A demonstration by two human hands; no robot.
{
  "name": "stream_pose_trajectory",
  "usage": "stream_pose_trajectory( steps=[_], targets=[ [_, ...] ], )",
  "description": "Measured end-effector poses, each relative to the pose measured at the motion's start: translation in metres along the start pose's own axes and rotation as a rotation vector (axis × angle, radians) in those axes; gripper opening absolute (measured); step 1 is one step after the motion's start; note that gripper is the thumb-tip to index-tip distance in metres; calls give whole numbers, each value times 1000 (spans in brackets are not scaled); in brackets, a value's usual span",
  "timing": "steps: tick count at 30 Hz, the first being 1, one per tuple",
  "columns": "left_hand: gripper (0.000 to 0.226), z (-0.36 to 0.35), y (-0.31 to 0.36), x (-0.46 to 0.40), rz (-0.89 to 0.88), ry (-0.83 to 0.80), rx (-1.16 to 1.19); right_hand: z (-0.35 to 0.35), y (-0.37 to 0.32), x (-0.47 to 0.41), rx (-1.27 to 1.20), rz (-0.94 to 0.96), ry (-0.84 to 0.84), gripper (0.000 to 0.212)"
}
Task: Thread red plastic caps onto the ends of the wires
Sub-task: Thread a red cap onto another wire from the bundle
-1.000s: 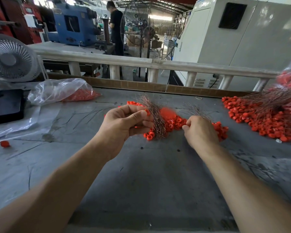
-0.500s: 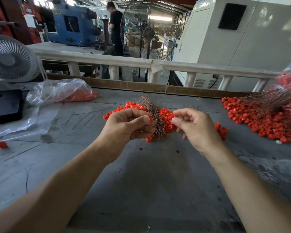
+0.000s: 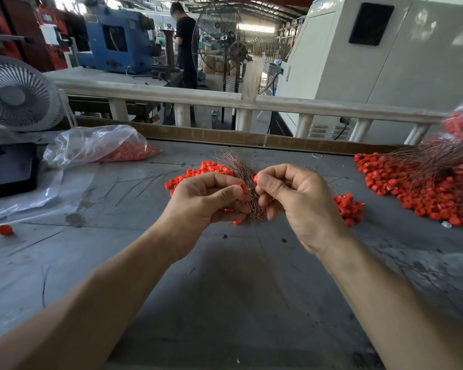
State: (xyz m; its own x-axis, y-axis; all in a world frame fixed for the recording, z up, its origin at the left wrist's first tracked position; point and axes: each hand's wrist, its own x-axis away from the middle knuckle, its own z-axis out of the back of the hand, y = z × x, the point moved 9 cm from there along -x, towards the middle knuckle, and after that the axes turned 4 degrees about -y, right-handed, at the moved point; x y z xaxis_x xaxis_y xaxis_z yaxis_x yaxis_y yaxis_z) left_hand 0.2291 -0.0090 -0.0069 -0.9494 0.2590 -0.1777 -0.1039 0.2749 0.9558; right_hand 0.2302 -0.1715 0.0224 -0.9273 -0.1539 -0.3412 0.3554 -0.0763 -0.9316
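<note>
Wires [image 3: 242,182] stand as a bundle above the table [image 3: 225,303], gripped in the curled left hand [image 3: 206,201], which also pinches a red cap [image 3: 242,188] at the thumb. Right hand [image 3: 292,198] pinches a second cap [image 3: 255,179] against the bundle. Risks: the thin wire may miss the cap hole and bend; a loosened left grip would spill strands into the loose caps [image 3: 349,208] below.
</note>
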Motion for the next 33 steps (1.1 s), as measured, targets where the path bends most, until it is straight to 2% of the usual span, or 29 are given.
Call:
stream_pose_trajectory(
  steps=[7, 12, 17, 23, 29, 33],
  targets=[
    [23, -3, 4, 1, -47, -41, -58, -6, -12, 4, 209, 132, -53, 8],
    [28, -5, 7, 1, -79, -54, -86, -9, -14, 5, 219, 146, -79, 8],
    [22, -8, 11, 3, -123, -86, -154, -8, -17, 7, 216, 154, -56, 7],
    [27, -6, 15, 3, -156, -36, -128, -7, -24, 9, 252, 204, -32, 7],
    [32, -6, 18, 3, -169, -15, -134, -11, -39, 13, 431, 318, -26, 5],
    [24, -5, 19, 3, -177, 1, -178, -14, -45, 15, 499, 365, -19, 5]
  ],
)
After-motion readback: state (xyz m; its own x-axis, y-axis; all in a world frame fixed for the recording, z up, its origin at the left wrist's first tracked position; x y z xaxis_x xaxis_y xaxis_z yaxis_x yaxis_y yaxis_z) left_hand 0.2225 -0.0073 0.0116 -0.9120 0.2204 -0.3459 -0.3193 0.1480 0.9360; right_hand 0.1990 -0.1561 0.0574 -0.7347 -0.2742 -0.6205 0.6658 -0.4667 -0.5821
